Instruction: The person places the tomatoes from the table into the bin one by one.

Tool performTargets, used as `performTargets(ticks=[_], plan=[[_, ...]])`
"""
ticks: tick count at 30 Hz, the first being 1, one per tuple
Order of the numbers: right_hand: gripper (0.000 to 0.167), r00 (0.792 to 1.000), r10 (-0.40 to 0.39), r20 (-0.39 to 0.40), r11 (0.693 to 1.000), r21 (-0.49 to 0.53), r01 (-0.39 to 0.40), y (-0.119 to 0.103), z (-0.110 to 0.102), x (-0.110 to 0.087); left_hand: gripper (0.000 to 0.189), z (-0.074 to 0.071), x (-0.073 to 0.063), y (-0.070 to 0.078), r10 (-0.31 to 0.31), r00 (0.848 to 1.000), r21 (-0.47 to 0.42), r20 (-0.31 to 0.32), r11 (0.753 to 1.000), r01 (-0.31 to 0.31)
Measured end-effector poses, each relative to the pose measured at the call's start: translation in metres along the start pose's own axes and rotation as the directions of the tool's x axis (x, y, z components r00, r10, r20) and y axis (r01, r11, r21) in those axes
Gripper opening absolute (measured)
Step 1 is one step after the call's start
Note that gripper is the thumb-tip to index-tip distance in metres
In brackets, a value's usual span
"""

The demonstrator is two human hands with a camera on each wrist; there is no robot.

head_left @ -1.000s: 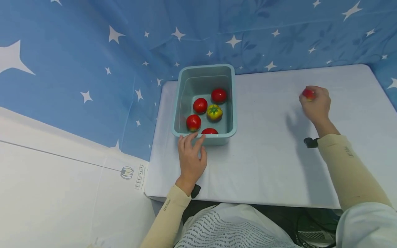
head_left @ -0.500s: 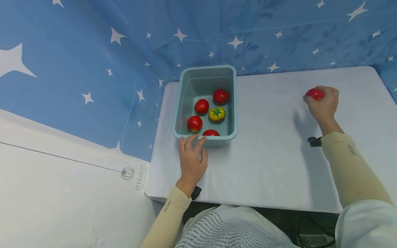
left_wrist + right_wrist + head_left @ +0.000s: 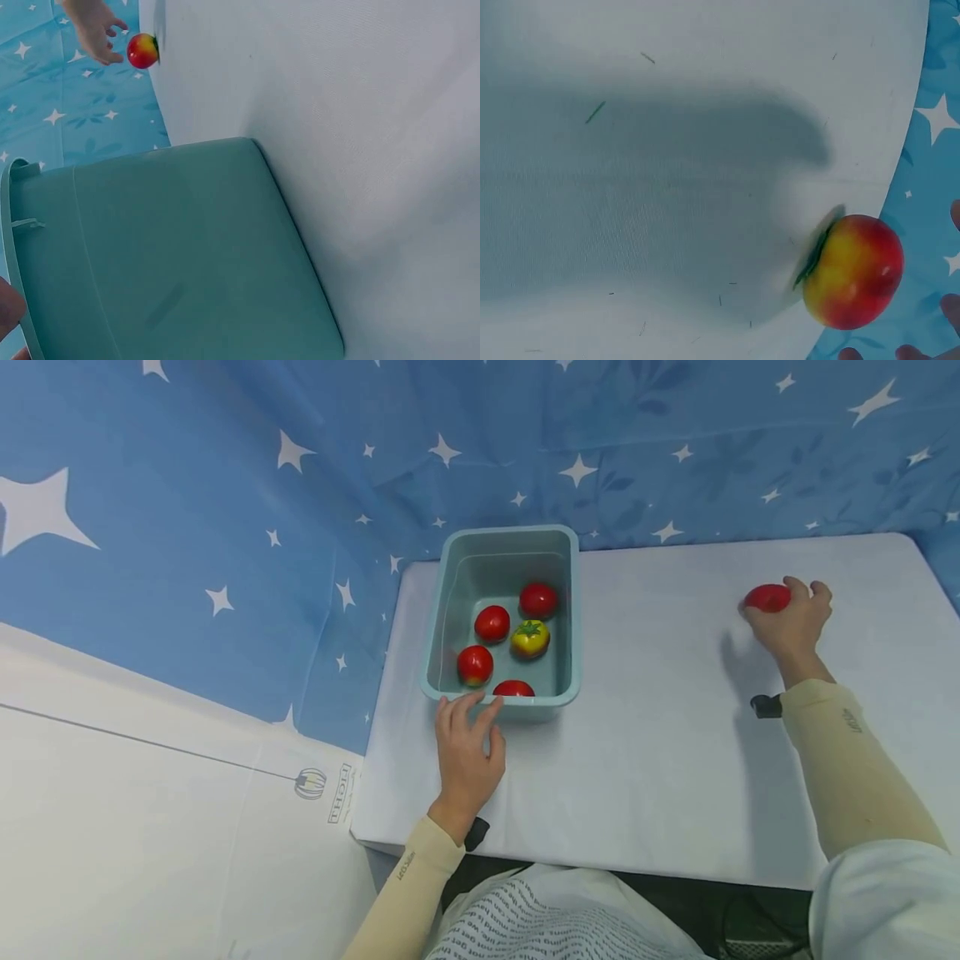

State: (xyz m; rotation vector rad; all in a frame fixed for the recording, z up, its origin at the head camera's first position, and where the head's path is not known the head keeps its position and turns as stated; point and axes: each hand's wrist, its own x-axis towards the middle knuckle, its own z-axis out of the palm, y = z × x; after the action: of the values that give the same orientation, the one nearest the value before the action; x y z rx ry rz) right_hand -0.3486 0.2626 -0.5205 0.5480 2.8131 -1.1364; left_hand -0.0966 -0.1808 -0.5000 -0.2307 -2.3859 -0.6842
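In the head view my right hand [image 3: 795,622] is just behind a red tomato [image 3: 768,598] at the table's far right. The left wrist view shows that hand's spread fingers a small gap away from the tomato [image 3: 142,51]. Seen from the right wrist, the tomato [image 3: 855,271] is red and yellow and rests stem down on the cloth, with fingertips [image 3: 911,352] apart from it. My left hand [image 3: 468,760] has its fingertips at the near rim of a blue-green bin [image 3: 576,627], thumb held away. Inside lie several red tomatoes [image 3: 492,623] and one yellow-green tomato [image 3: 530,639].
A white cloth covers the table [image 3: 652,735]. Blue star-printed curtain [image 3: 637,460] hangs along its back and left. A white printed panel [image 3: 187,827] stands to the left. The near table edge runs in front of the person's printed shirt [image 3: 555,918].
My right hand has moved slightly right with the tomato, set it down and loosened its fingers from it. The left hand stays at the bin's rim. The head view has shifted a little.
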Motion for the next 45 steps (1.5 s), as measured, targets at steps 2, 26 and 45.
performTargets(ticks=[2, 26, 45], plan=[[0.084, 1.0, 0.005, 0.008, 1.0, -0.012, -0.005, 0.0, 0.001, 0.001, 0.039, 0.0, 0.0, 0.0, 0.001, 1.0, -0.001, 0.001, 1.0, -0.001], [0.075, 0.994, -0.076, 0.072, 0.978, -0.19, 0.089, 0.009, 0.013, 0.013, 0.037, -0.001, -0.005, 0.003, -0.011, 1.0, 0.009, 0.027, 1.0, 0.01], [0.065, 0.995, -0.039, 0.096, 0.982, -0.182, 0.056, 0.008, 0.01, 0.014, 0.04, 0.0, -0.004, 0.001, 0.005, 1.0, 0.004, -0.002, 1.0, -0.005]])
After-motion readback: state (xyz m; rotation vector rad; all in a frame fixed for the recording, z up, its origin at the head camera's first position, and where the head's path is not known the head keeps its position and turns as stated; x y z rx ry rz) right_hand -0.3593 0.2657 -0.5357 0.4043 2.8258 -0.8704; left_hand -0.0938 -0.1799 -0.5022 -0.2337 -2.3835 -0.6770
